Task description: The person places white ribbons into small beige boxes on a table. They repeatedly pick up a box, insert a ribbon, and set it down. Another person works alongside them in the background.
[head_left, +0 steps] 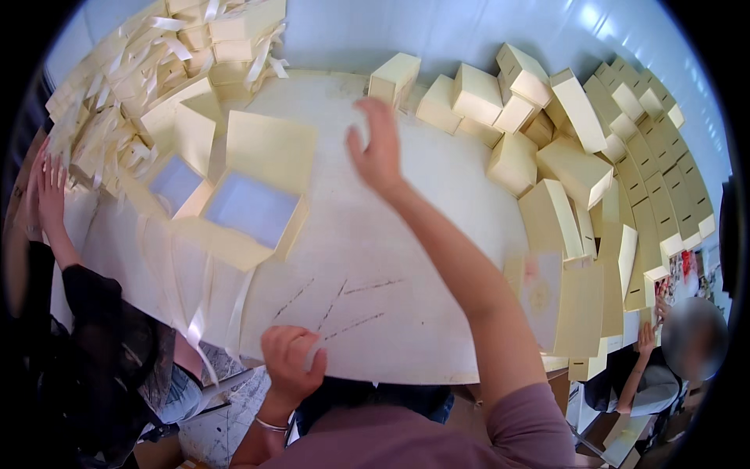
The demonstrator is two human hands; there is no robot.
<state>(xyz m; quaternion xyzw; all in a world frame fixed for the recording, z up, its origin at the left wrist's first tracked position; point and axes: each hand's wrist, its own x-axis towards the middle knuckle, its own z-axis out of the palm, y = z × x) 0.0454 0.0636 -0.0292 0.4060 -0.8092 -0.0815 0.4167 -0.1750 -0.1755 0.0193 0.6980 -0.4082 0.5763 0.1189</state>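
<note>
My right hand (378, 147) is stretched out over the pale table top (391, 258), fingers spread, palm down, holding nothing; the closest thing is a small closed cream box (394, 76) at the far edge. My left hand (291, 358) rests as a closed fist at the near edge of the table, a bracelet on its wrist. Whether it pinches anything is hidden. Two open cream boxes (251, 209) with pale blue-white insides sit left of centre, lids raised behind them.
Many closed cream boxes (562, 168) are stacked along the right and far sides. Boxes with cream ribbons (148, 70) pile up at the far left. Another person's hands (48, 187) reach in at the left. A seated person (664, 359) is at lower right.
</note>
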